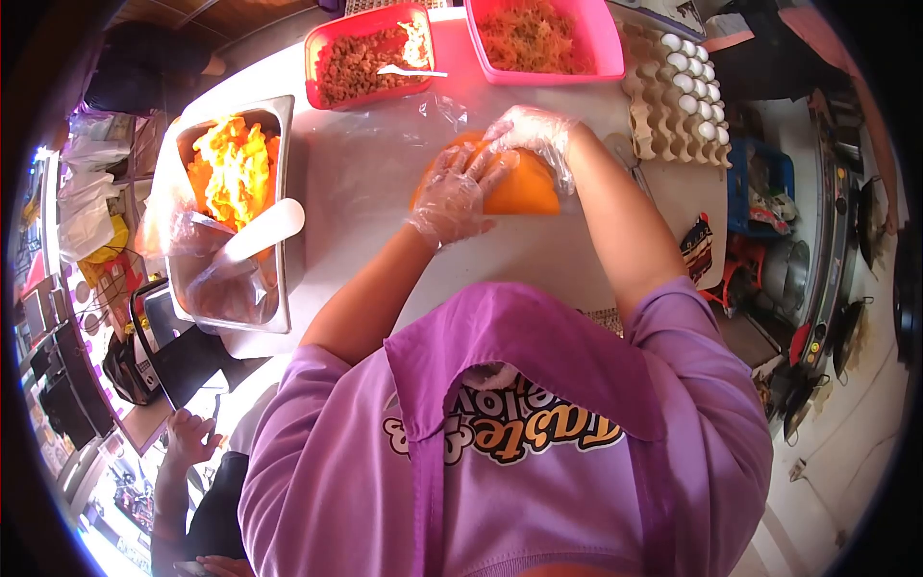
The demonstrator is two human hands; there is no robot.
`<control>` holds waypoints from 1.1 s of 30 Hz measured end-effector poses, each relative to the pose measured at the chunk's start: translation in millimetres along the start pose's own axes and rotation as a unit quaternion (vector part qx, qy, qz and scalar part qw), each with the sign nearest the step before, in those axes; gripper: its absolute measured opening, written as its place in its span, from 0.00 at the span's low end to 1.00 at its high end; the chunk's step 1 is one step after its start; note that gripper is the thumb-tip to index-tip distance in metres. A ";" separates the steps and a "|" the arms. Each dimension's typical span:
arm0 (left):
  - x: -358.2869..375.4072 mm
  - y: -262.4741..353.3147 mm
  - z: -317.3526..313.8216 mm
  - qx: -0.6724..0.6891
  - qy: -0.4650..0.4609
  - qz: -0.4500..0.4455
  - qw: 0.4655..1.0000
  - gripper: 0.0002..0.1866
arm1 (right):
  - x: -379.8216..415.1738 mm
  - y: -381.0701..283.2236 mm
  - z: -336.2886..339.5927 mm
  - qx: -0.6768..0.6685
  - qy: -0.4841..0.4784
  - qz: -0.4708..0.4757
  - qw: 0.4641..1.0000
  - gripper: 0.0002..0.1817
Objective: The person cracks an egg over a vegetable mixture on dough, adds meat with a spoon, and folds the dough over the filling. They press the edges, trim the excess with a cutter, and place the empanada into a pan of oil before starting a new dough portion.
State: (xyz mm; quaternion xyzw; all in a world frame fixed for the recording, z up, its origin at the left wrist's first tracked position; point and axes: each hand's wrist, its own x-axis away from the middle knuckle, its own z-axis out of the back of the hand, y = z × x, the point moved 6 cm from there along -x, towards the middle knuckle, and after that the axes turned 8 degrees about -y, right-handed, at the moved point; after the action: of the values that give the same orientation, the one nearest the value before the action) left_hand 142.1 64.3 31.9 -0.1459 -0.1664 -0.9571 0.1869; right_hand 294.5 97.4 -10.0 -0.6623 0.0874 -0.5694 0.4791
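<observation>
**Two gloved hands press an orange wrap flat**

Both hands lie on the orange wrap (519,188) at the middle of the white counter (365,183). The left hand (450,197) rests spread and flat on it, gripping nothing; the right hand (535,135) curls over its far edge. This looks like folding or shaping; the next move likely needs filling brought over.

Beyond the wrap sit two pink tubs (370,53), one with a white spoon (409,70). Left of the wrap stands a steel tray (279,279) of orange-yellow food; right of it, an egg carton (673,87). Nothing blocks the reach.

Orange flat wrap (524,192) on white counter, partly covered.
</observation>
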 end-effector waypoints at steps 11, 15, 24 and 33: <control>-27.3 -13.4 5.6 -0.018 -0.002 -0.007 1.000 0.48 | -6.4 19.9 8.8 0.269 0.286 0.072 0.917 0.19; -27.1 -14.1 4.1 -0.007 0.009 0.003 1.000 0.47 | 41.4 -21.8 -6.7 0.374 0.477 0.065 0.793 0.34; -14.7 -5.6 -12.0 0.055 -0.002 0.065 0.996 0.47 | 58.9 -15.8 -67.3 0.206 0.337 0.291 0.872 0.26; 20.6 -72.6 -41.1 0.667 0.330 0.012 0.668 0.27 | 46.3 7.6 -83.4 0.333 0.309 0.152 0.878 0.29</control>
State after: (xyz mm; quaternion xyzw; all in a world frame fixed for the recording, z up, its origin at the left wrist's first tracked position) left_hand 85.3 106.1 -17.3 0.3410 -0.6862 -0.5743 0.2881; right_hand 243.5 18.2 6.5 -0.2326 0.1352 -0.6607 0.7008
